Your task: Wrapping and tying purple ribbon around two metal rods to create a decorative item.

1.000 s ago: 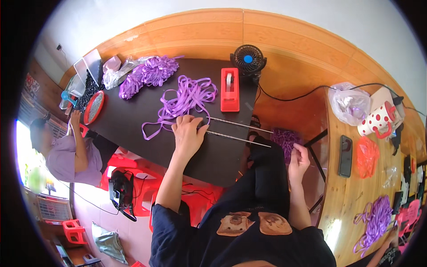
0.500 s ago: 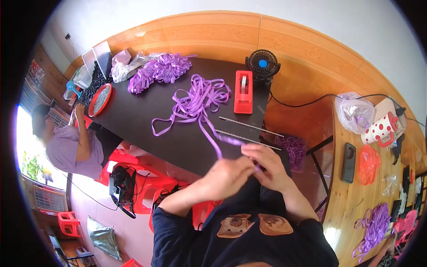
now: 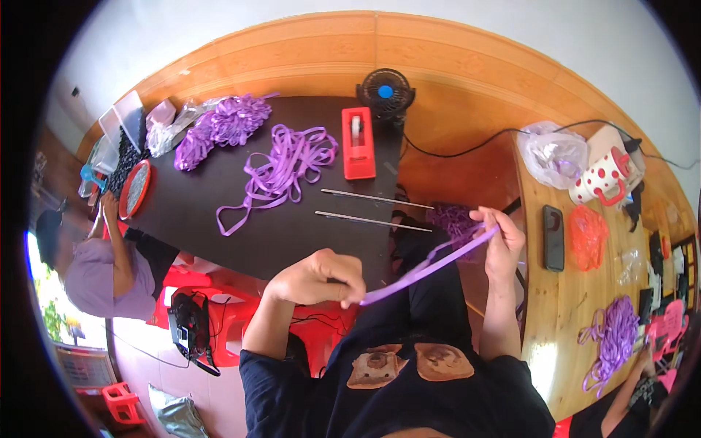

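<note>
A loop of purple ribbon (image 3: 432, 269) hangs stretched between my two hands in front of my lap. My left hand (image 3: 319, 279) is closed on its lower end. Higher up and to the right, my right hand (image 3: 502, 244) pinches the other end between thumb and fingers. A loose heap of the same ribbon (image 3: 281, 166) lies on the dark table beyond my hands. Two thin metal rods, a far one (image 3: 376, 198) and a near one (image 3: 372, 221), lie roughly parallel at the table's right side.
A red tape dispenser (image 3: 358, 146) and a small black fan (image 3: 385, 93) stand at the dark table's far right. Bundled ribbon (image 3: 226, 128) lies farther left, near a co-worker (image 3: 109, 266). The wooden table (image 3: 540, 306) at right bears a phone (image 3: 553, 238) and a spotted cup (image 3: 602, 179).
My hands have moved apart, left hand leftward and right hand rightward and up, drawing the ribbon out between them. The strand running from the heap to my hands no longer shows.
</note>
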Demonstrator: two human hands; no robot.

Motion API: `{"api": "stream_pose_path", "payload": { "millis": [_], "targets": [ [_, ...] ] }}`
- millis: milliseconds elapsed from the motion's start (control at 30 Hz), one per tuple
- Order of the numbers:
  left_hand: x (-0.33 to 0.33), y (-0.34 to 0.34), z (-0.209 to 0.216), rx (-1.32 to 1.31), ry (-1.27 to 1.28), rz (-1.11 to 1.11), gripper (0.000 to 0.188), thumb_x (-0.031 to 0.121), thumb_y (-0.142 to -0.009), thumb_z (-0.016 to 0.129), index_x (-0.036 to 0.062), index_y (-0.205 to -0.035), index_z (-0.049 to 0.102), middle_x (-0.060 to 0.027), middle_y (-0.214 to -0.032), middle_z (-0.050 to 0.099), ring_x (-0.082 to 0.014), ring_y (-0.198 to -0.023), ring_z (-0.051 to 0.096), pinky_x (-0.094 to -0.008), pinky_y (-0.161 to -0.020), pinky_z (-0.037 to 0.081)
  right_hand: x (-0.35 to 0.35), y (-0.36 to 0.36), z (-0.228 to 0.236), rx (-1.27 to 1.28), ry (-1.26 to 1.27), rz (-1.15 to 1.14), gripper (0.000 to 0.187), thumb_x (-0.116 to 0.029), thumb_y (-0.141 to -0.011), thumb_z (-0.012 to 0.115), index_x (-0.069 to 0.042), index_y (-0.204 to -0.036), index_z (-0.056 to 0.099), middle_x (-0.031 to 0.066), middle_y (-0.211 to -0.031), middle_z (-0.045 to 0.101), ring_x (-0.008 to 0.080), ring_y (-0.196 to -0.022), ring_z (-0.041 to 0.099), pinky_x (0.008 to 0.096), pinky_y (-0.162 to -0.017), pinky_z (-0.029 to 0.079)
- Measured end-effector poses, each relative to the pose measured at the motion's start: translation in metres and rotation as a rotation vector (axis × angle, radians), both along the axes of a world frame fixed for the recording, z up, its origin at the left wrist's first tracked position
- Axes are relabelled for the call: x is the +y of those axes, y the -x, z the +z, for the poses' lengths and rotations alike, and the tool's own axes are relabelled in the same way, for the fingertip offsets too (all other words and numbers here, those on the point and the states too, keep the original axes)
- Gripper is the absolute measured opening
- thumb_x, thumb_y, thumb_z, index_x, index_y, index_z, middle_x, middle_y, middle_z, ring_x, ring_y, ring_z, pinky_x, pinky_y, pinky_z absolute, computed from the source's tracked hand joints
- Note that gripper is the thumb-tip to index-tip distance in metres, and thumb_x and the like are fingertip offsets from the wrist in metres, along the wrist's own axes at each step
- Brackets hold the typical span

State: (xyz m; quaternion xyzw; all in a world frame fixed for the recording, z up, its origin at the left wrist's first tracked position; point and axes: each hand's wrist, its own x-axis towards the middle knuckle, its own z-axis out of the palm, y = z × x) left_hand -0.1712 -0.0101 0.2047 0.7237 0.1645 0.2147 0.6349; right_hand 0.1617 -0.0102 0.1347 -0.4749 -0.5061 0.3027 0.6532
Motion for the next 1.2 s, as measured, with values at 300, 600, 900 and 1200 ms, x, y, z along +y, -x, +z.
{"api": "stream_pose_path", "payload": {
  "millis": [300,600,900,1200],
  "targets": [
    [-0.011,-0.06,-0.003,0.044,-0.455,0.207,0.026,0.006,-0.081,0.064,-0.0009,-0.107,0.065,-0.0149,-0.1,0.065,-0.0297,-0.095,0.057,-0.0363,-0.084,0.045,0.004,-0.001,0.021,0.05,-0.003,0.205,0.018,-0.008,-0.092,0.054,0.003,-0.097,0.068,0.0063,-0.093,0.065,0.006,-0.066,0.053,0.0194,-0.062,0.042],
    [-0.002,-0.145,-0.059,-0.287,0.927,0.274,0.057,0.047,-0.099,0.036,-0.0038,-0.113,0.058,-0.0131,-0.107,0.063,-0.0215,-0.099,0.058,-0.0365,-0.086,0.047,-0.044,0.022,0.032,-0.706,-0.417,0.215,0.038,-0.02,-0.064,0.081,-0.017,-0.101,0.073,0.0096,-0.111,0.057,0.0081,-0.058,0.045,0.0191,-0.047,0.038],
    [0.014,-0.132,-0.058,-0.086,0.345,0.434,0.018,0.019,-0.088,0.065,0.0045,-0.097,0.07,-0.0029,-0.092,0.066,-0.0152,-0.081,0.057,-0.0276,-0.077,0.044,-0.052,0.024,-0.004,-0.707,-0.452,0.014,0.047,0.001,-0.065,0.073,-0.009,-0.11,0.067,0.0204,-0.124,0.054,0.0175,-0.062,0.058,0.0261,-0.049,0.045],
    [-0.018,-0.111,-0.009,0.426,-0.91,0.422,0.009,0.014,-0.08,0.064,0.0078,-0.083,0.068,-0.0076,-0.083,0.056,-0.0252,-0.09,0.05,-0.0373,-0.074,0.037,-0.016,0.025,0.014,-0.677,-0.317,0.343,0.031,0.002,-0.061,0.071,-0.006,-0.09,0.069,0.0101,-0.112,0.063,0.0284,-0.1,0.056,0.0361,-0.085,0.041]
  ]
}}
